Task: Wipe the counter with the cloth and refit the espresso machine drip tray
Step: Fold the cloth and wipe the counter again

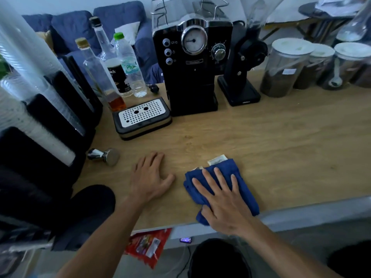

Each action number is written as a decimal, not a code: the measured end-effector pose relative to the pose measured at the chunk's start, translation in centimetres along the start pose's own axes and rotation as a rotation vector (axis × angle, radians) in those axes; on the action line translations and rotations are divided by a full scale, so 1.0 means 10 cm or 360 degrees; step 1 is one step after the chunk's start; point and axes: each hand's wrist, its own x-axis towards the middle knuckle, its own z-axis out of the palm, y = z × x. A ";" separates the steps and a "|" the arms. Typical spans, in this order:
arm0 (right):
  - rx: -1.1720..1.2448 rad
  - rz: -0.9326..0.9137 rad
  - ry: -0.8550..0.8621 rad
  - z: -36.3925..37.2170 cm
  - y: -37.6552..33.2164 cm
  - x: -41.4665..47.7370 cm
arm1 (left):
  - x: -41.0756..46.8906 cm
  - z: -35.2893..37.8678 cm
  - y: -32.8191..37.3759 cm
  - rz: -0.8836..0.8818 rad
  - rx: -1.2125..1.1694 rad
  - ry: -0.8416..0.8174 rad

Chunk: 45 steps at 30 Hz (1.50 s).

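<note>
The right hand (224,199) presses flat on the cloth (236,177) for wiping; the left hand (149,177), fingers spread, braces on the counter (281,141).

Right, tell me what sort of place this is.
Probably a small coffee bar or home coffee corner: an espresso machine and a grinder stand on the wooden counter, beside lidded jars of what looks like coffee, with stacked disposable cups at the left.

I read "Plu" on water bottle (131,67) label; letters "ach" on dark-labelled bottle (116,76); espresso machine (192,77) badge too blurred.
</note>
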 end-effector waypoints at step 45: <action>0.0032 -0.0253 -0.0142 -0.12 -0.12 0.85 | -0.12 -0.04 -0.37 0.0035 -0.0015 0.0008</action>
